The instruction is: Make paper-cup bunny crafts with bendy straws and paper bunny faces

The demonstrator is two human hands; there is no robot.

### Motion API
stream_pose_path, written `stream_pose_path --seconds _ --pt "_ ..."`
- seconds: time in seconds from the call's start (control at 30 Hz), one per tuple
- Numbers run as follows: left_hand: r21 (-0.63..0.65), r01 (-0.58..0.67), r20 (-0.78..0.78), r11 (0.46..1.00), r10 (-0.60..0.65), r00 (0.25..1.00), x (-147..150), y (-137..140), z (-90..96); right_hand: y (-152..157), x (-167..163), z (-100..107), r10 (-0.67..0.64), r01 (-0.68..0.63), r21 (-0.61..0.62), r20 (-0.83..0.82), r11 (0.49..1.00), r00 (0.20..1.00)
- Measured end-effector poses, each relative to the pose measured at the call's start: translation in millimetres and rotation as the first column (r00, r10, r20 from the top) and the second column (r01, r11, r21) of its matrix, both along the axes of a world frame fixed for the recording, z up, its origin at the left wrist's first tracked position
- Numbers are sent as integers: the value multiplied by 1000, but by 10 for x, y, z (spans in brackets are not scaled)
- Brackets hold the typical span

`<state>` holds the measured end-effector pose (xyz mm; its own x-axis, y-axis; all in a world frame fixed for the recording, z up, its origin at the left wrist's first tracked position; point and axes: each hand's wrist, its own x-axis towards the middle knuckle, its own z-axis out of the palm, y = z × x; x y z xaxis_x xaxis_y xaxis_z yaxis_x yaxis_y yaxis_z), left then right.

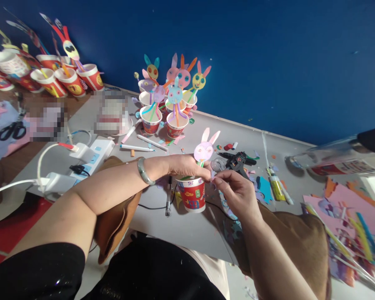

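Note:
A paper rabbit (pixel 203 151) with a pale purple round face and pink ears rises on a thin stem over a red patterned paper cup (pixel 192 196). My left hand (pixel 187 165) reaches across the cup's rim, closed round the stem just below the face. Its fingers on the far side are partly hidden. Close by on the right, my right hand (pixel 237 191) pinches a small pale purple scrap of paper (pixel 213 176), almost touching my left fingertips. The cup stands upright on the grey table (pixel 181 227).
Several finished rabbit cups (pixel 176 125) stand behind, near the blue wall. A black glue gun (pixel 237 160) lies to the right, beside glue tubes (pixel 276 185) and paper scraps. Left are a power strip (pixel 95 156) and scissors (pixel 11 130). A clear bottle (pixel 334 160) is at right.

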<state>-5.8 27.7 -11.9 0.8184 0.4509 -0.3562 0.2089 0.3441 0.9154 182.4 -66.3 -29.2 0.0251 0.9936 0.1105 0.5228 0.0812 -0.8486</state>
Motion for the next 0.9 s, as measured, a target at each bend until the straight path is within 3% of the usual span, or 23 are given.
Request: stream_pose_path --seconds 0.23,0.57,0.77,0.9 --pt "49 -8 20 999 7 1000 -36 23 22 3 43 -24 27 -33 -39 -131 999 991" --pt "151 -197 4 969 199 980 -13 84 -18 -14 -38 -187 130 -154 -58 -303 986 944" --pt "221 -146 7 964 148 989 -19 68 -89 -46 -119 -269 172 -226 -116 -355 967 919" --pt "232 -147 25 962 145 989 -27 79 -121 -53 -126 -324 154 -205 -102 -370 974 916"
